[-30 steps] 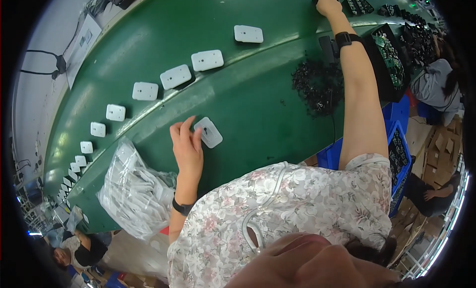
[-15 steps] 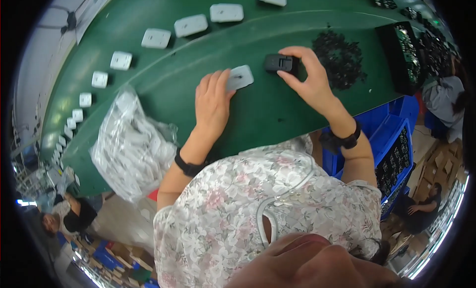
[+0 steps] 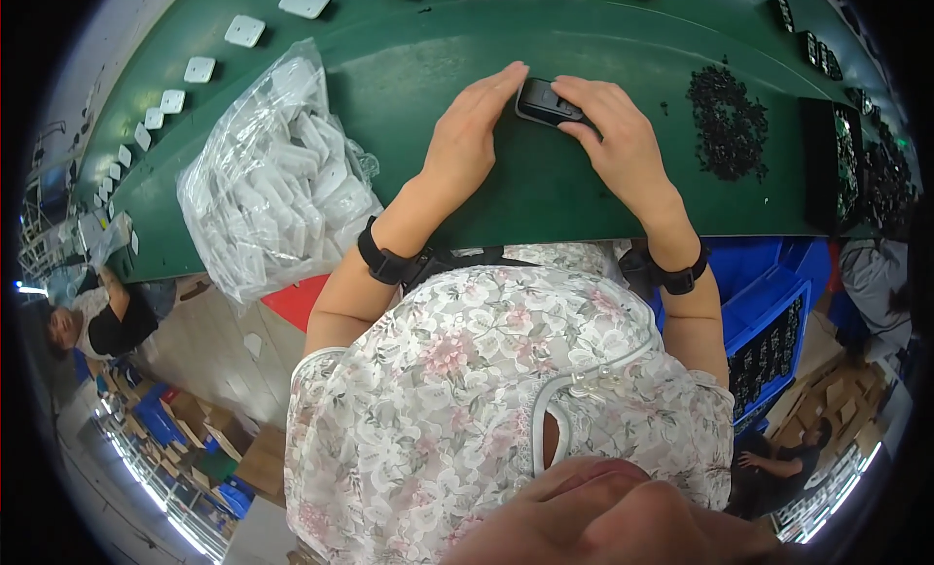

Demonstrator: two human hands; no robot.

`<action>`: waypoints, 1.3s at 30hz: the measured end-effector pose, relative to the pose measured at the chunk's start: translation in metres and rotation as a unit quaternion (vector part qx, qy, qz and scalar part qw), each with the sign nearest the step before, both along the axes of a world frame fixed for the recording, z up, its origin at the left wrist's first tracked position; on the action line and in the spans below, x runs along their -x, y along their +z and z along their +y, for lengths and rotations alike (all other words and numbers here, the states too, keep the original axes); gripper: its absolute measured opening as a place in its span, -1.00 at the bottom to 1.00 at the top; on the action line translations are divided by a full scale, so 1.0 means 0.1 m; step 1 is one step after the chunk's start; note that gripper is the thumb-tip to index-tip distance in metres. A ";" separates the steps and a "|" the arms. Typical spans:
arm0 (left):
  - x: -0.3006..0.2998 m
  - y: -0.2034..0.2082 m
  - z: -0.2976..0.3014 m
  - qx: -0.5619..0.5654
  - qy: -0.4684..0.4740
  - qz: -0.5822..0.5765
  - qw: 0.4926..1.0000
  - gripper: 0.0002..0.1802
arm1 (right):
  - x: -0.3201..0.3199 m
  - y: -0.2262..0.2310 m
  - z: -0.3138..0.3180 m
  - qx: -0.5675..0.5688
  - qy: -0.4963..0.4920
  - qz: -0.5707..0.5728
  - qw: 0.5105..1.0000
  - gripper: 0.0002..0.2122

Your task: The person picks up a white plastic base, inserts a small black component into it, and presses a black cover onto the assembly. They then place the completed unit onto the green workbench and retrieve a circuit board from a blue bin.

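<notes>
A black plastic housing (image 3: 545, 100) with rounded corners is held between my two hands above the green work surface. My right hand (image 3: 623, 137) pinches its right side, thumb below and fingers above. Along its left side lies my left hand (image 3: 467, 132), fingers straight and pressed together. A thin pale edge shows between those fingers and the housing. The white plastic cover that was in this hand is otherwise hidden there.
Left of my hands lies a clear plastic bag (image 3: 282, 186) of white covers. A row of white covers (image 3: 245, 30) curves along the table's far side. To the right are a heap of small black parts (image 3: 728, 123), a black box (image 3: 819, 161) and a blue crate (image 3: 793, 322).
My hands have come together, bringing the left hand up against the black housing. The white cover has gone out of sight behind my left fingers. The whole view has turned and shifted.
</notes>
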State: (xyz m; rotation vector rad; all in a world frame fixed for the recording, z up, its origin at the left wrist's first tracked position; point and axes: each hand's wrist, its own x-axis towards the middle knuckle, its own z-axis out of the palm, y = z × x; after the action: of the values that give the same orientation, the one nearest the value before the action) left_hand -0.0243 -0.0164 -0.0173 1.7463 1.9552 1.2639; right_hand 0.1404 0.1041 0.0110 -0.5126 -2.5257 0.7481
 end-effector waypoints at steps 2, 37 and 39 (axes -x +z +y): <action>0.02 -0.02 0.00 0.000 -0.010 0.006 1.000 -0.36 | 0.05 -0.01 -0.01 -0.006 0.014 -0.014 1.000 -0.63; 0.20 0.04 0.01 0.058 -0.086 0.219 0.970 -0.44 | 0.07 -0.08 -0.11 -0.064 -0.023 -0.035 0.997 -0.60; 0.16 0.03 0.02 0.051 -0.089 0.234 0.967 -0.46 | 0.06 -0.13 -0.09 -0.062 -0.028 -0.026 0.997 -0.59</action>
State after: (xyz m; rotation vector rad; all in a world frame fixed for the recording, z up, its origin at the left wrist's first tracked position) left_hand -0.0407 -0.0146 -0.0140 2.2612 1.9833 0.7208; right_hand 0.1342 0.0955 -0.0018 -0.5649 -2.5748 0.5614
